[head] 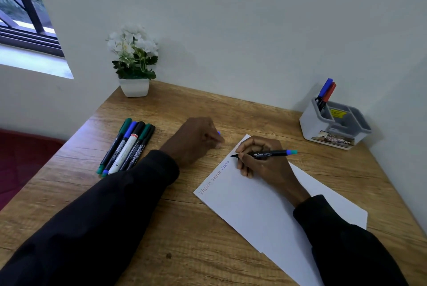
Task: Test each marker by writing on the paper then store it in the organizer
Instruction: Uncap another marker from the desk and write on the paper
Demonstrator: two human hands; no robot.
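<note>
My right hand (pixel 261 161) grips an uncapped black marker (pixel 270 153) with a blue end, its tip at the white paper's (pixel 261 211) upper left edge. Three short words in red and blue run along that edge. My left hand (pixel 196 140) rests curled on the desk beside the paper, and a bit of blue cap (pixel 218 133) shows at its fingers. Several capped markers (pixel 127 147) lie side by side at the left. The grey and white organizer (pixel 335 126) stands at the back right, with a blue marker (pixel 324 88) and a red marker (pixel 330 91) upright in it.
A white pot of artificial flowers (pixel 134 61) stands at the desk's back left corner. The wooden desk (pixel 184 228) meets the wall at the back and right. A window (pixel 25 20) is at the upper left, and a dark red surface (pixel 23 158) lies left of the desk.
</note>
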